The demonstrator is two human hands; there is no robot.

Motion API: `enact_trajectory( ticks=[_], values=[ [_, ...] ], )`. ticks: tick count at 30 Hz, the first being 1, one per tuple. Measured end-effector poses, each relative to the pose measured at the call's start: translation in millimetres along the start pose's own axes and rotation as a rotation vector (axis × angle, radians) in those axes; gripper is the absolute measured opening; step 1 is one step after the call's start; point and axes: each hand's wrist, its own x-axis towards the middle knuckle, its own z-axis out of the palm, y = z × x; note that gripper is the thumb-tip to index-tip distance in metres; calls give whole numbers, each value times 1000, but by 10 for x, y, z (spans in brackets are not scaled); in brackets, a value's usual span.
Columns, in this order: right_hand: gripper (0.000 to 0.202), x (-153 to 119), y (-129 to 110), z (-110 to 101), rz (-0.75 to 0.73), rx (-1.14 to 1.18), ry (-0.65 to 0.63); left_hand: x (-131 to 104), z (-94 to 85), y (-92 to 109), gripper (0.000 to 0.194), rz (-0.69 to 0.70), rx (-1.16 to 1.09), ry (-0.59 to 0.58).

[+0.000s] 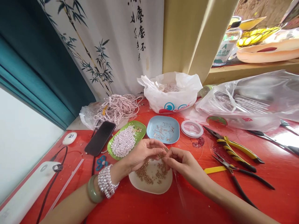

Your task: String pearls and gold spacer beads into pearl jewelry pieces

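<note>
Two bare hands meet above a white dish (150,189) in my head view, and the work comes down to fingertips. On the left hand (146,152), the thumb and forefinger are close together; on the right hand (183,160), they look pinched. I cannot tell whether either is clamped on anything, as whatever may lie there is too small for me to make out. Small gold beads (143,175) lie loose in the dish, directly beneath and beside the fingers.

To do this well, I would want the fingertips kept low over the dish, so a slipped bead drops back among the others (the red table (126,207) would let it roll). A light pinch should serve better than a hard one, which could squirt a bead away. I'd steady one hand and let the other make the small corrections.

A faint clear streak (181,189) runs down beside the right hand, perhaps a thread; if so, it calls for gentle tension and no snagging on the rim. The left wrist wears a beaded bracelet (106,181), best held clear of the green tray (142,133) of pale pearls (122,142). Beyond, the blue tray (155,121) holds slim metal pieces (162,132).
</note>
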Motion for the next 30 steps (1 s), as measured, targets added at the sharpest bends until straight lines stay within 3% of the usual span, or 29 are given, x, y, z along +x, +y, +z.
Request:
enact_trajectory(
  ticks=[5,12,18,25,30],
  values=[
    [14,33,-41,-81,-42,-39,-29,-7,44,98,14,88,125,11],
    [15,58,-267,-298,-172,-275,-33,-8,232,338,11,279,318,13],
    [19,54,-350,-388,-173,-249,0,34,352,447,14,303,307,93],
    [21,13,-698,-540,-255,-146,94,177,487,382,20,210,57,-39],
    [17,-22,-1083,-637,-320,-109,234,288,662,483,22,321,87,-153]
  ],
)
